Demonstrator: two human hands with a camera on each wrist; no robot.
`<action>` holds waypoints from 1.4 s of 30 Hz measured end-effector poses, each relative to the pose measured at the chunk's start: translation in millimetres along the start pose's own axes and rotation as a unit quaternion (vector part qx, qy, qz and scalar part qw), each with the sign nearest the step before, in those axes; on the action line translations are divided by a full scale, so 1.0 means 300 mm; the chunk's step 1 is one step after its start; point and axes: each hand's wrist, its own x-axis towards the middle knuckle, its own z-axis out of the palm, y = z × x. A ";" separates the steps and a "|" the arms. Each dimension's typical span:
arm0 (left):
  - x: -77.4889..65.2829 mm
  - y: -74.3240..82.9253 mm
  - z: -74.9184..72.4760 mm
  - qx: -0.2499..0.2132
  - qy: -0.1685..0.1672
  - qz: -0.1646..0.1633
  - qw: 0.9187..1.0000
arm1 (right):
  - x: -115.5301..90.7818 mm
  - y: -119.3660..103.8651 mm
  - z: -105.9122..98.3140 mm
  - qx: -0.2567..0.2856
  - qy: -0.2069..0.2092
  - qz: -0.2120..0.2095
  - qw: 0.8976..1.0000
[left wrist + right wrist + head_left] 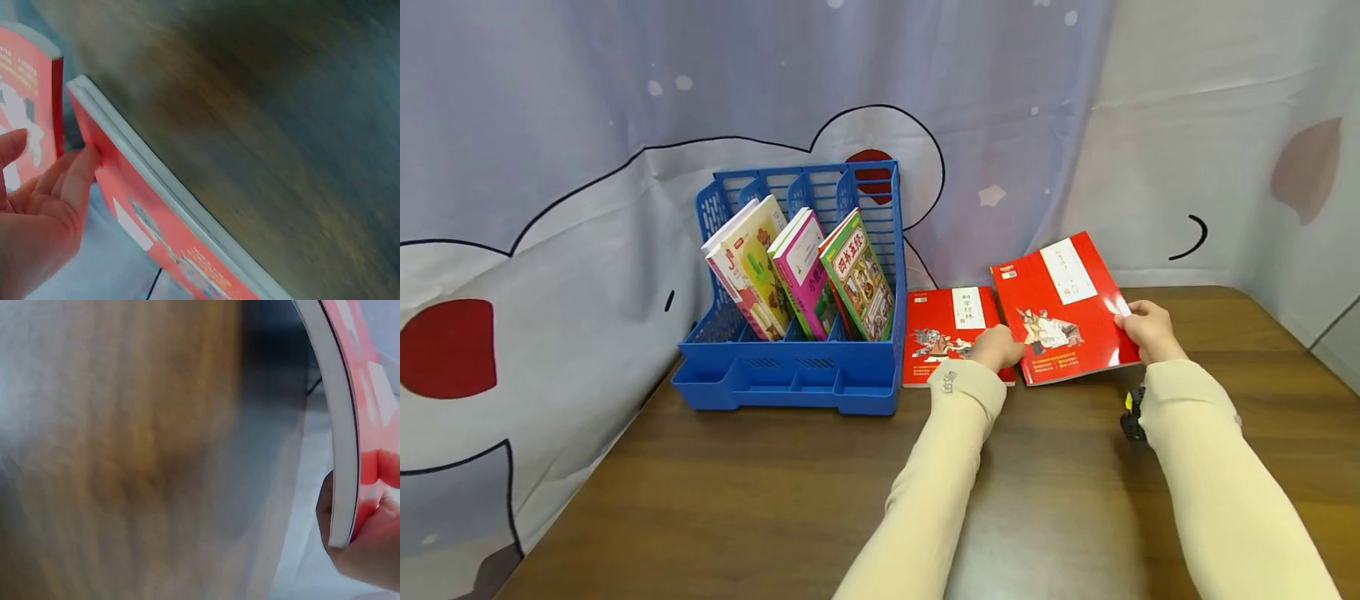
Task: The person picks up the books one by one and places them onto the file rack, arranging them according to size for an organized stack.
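Note:
My right hand [1152, 330] grips the right edge of a red paperback book [1052, 358], thumb on the cover and fingers behind. That book is tilted up off the table, its pages bowed in the right wrist view. A second red book [931, 302] with a white title panel lies face up to its left. Over its right edge is my left hand [997, 348]. In the left wrist view the fingertips [92, 156] touch the lying book's cover, and the thumb [12, 145] stands apart, overlapping the raised book [39, 94].
Left of the red books stands a blue file rack [790, 377] with leaning books: a yellow one [758, 265], a magenta one [805, 271] and a green one [863, 279]. A small black object [1132, 415] shows beside my right sleeve. A patterned curtain [587, 208] hangs behind the wooden table [760, 500].

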 end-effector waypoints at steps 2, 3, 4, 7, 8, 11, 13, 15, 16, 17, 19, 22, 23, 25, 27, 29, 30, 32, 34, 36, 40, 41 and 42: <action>0.006 -0.003 -0.003 -0.041 0.017 -0.009 0.999 | 0.006 -0.009 -0.005 0.018 -0.012 -0.010 1.000; 0.009 -0.005 -0.003 -0.063 0.031 -0.012 0.997 | 0.011 -0.014 -0.005 0.022 -0.017 -0.013 1.000; 0.012 -0.007 -0.002 -0.083 0.047 -0.017 0.995 | 0.015 -0.019 -0.006 0.026 -0.023 -0.014 0.999; 0.020 -0.018 0.006 -0.138 0.095 -0.025 0.985 | 0.022 -0.030 -0.003 0.027 -0.026 -0.020 0.999; 0.022 -0.024 0.010 -0.151 0.107 -0.025 0.982 | 0.023 -0.031 0.000 0.028 -0.024 -0.023 0.999; 0.023 -0.044 0.016 -0.185 0.124 -0.016 0.975 | 0.021 -0.032 0.012 0.044 -0.022 -0.025 0.998; 0.029 -0.056 0.019 -0.207 0.121 -0.011 0.971 | 0.018 -0.032 0.022 0.061 -0.024 -0.028 0.997; 0.036 -0.068 0.018 -0.229 0.114 -0.010 0.967 | 0.014 -0.035 0.032 0.080 -0.029 -0.032 0.996; 0.041 -0.073 0.017 -0.240 0.109 -0.011 0.965 | 0.013 -0.038 0.036 0.086 -0.029 -0.038 0.995; 0.056 -0.081 0.021 -0.254 0.105 -0.009 0.961 | 0.012 -0.041 0.040 0.090 -0.028 -0.045 0.995; 0.064 -0.087 0.022 -0.255 0.128 0.008 0.958 | 0.010 -0.050 0.047 0.100 -0.023 -0.060 0.993; 0.241 -0.159 0.121 -0.282 0.179 0.076 0.939 | 0.008 -0.066 0.056 0.117 -0.015 -0.081 0.990; 0.307 -0.178 0.158 -0.302 0.184 0.082 0.932 | 0.007 -0.071 0.060 0.133 -0.015 -0.086 0.987; 0.397 -0.201 0.195 -0.383 0.161 0.083 0.906 | 0.002 -0.083 0.067 0.171 -0.018 -0.096 0.981; 0.453 -0.212 0.221 -0.477 0.138 0.091 0.863 | -0.004 -0.097 0.074 0.209 -0.020 -0.103 0.972; 0.332 -0.167 0.136 -0.541 0.112 0.066 0.831 | -0.012 -0.112 0.089 0.248 -0.025 -0.109 0.962; 0.261 -0.149 0.089 -0.563 0.111 0.075 0.815 | -0.017 -0.121 0.096 0.256 -0.026 -0.109 0.960; 0.145 -0.114 0.017 -0.572 0.128 0.096 0.804 | -0.030 -0.143 0.107 0.274 -0.029 -0.112 0.955; 0.028 -0.079 -0.071 -0.575 0.141 0.078 0.802 | -0.045 -0.164 0.121 0.295 -0.039 -0.119 0.947; -0.001 -0.083 -0.096 -0.579 0.164 0.089 0.794 | -0.061 -0.181 0.136 0.310 -0.051 -0.129 0.941; -0.031 -0.108 -0.131 -0.581 0.190 0.101 0.785 | -0.089 -0.207 0.165 0.339 -0.086 -0.158 0.923; -0.040 -0.116 -0.138 -0.580 0.194 0.104 0.784 | -0.094 -0.213 0.171 0.343 -0.096 -0.166 0.920; -0.049 -0.123 -0.146 -0.581 0.197 0.106 0.783 | -0.099 -0.218 0.177 0.345 -0.105 -0.174 0.916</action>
